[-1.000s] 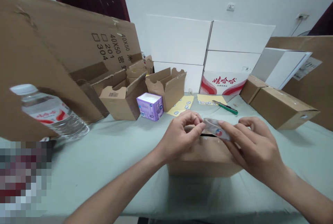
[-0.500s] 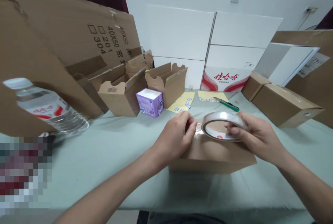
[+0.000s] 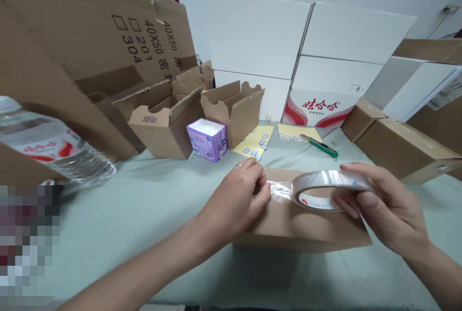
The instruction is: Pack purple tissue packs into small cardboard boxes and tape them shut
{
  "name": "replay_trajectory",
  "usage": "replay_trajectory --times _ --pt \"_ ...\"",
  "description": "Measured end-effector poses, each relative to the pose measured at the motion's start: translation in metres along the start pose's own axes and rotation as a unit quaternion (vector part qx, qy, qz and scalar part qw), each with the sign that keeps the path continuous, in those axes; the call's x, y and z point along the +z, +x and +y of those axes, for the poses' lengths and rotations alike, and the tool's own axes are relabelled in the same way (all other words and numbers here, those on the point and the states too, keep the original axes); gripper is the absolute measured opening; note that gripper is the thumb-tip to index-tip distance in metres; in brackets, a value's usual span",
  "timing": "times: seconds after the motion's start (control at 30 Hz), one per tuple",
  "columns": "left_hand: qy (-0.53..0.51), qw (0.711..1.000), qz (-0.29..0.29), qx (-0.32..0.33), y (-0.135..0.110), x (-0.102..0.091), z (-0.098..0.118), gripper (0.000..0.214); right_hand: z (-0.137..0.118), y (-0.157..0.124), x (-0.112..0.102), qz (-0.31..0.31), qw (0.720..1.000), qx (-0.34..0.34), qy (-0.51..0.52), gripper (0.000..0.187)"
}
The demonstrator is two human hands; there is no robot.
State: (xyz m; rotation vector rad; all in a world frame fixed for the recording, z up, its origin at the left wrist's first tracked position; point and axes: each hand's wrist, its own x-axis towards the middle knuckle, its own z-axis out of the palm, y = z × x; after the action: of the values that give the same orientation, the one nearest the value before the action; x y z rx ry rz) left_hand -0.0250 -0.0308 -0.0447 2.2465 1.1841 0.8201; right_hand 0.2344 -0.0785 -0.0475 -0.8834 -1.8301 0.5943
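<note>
My right hand [image 3: 378, 200] grips a roll of clear packing tape [image 3: 317, 190] just above the top of a closed cardboard box [image 3: 306, 226]. A short shiny strip of tape [image 3: 279, 190] runs from the roll to my left hand [image 3: 234, 205]. Those left fingers are curled at the box's top edge, pinching the strip against the cardboard. The strip's far end is hidden under them.
The pale green table [image 3: 108, 214] holds a purple carton [image 3: 207, 140], open small cartons [image 3: 231, 113], yellow label sheets [image 3: 252, 140] and a green utility knife [image 3: 319, 146]. Closed boxes [image 3: 400, 147] lie right. A water bottle [image 3: 46, 145] and large cardboard sheet [image 3: 90, 36] stand left.
The tape roll has moved right in my right hand, away from my left hand. More tape now shows between them, and the whole view has tilted slightly.
</note>
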Motion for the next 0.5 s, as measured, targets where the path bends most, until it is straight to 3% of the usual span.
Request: replay_trajectory --times 0.1,0.17,0.33,0.5 --pt "0.023 1.000 0.005 0.006 0.000 0.002 0.000 0.018 -0.013 0.004 -0.013 0.004 0.983 0.008 -0.185 0.033" --pt "0.022 1.000 0.008 0.014 0.000 0.004 -0.002 0.017 -0.021 0.008 -0.022 -0.007 0.968 0.006 -0.250 0.031" --pt "0.048 0.998 0.012 0.027 0.003 0.008 -0.004 0.015 -0.033 0.015 -0.026 -0.073 0.934 -0.043 -0.348 0.024" --pt "0.058 0.998 -0.001 0.031 0.004 0.007 -0.004 0.014 -0.051 0.023 -0.012 -0.140 0.909 0.001 -0.392 0.030"
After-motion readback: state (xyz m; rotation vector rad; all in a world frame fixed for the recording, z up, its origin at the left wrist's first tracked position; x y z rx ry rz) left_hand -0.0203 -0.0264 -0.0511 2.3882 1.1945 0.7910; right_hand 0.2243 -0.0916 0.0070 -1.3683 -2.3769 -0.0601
